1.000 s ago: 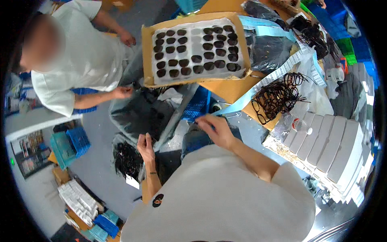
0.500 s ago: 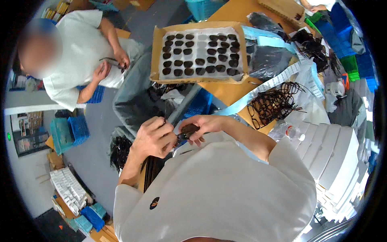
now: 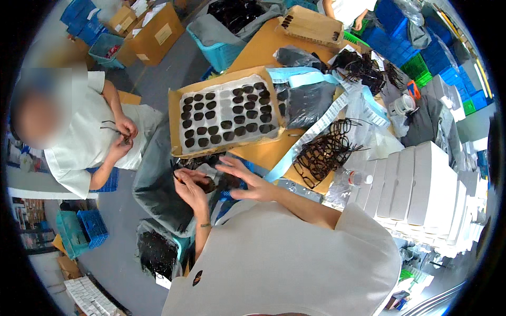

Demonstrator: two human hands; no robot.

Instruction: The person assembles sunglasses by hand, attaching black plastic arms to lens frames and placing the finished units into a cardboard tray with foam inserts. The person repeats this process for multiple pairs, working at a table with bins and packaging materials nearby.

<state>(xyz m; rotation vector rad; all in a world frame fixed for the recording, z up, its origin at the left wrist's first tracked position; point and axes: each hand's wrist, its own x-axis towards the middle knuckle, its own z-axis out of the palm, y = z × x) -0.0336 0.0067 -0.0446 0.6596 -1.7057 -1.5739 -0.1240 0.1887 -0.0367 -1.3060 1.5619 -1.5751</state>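
Note:
My left hand [image 3: 193, 190] is closed round a pair of dark-framed glasses [image 3: 209, 185]; a brown lens shows beside the palm, and the fingers hide much of the frame. Just to its right, my right hand [image 3: 246, 181] is open, fingers spread, with nothing visible in it. Beyond both hands lies a shallow cardboard tray [image 3: 174, 124] with rows of dark lenses [image 3: 225, 125] on a pale liner. To the right of my right hand, a tangled heap of glasses frames [image 3: 324, 152] rests on the wooden table [image 3: 253, 154].
A grey-lined bin [image 3: 153, 184] stands below the tray. Blue-white strips [image 3: 316, 129] and black plastic bags [image 3: 311, 105] lie on the table. White boxes [image 3: 406, 184] are stacked at right, beside a clear bottle [image 3: 358, 178]. A co-worker [image 3: 100, 131] at left handles glasses.
My right hand has come away from the glasses and opened. My left hand keeps them, now held lower over the bin. The whole view has shifted, and the co-worker's hands are closer together.

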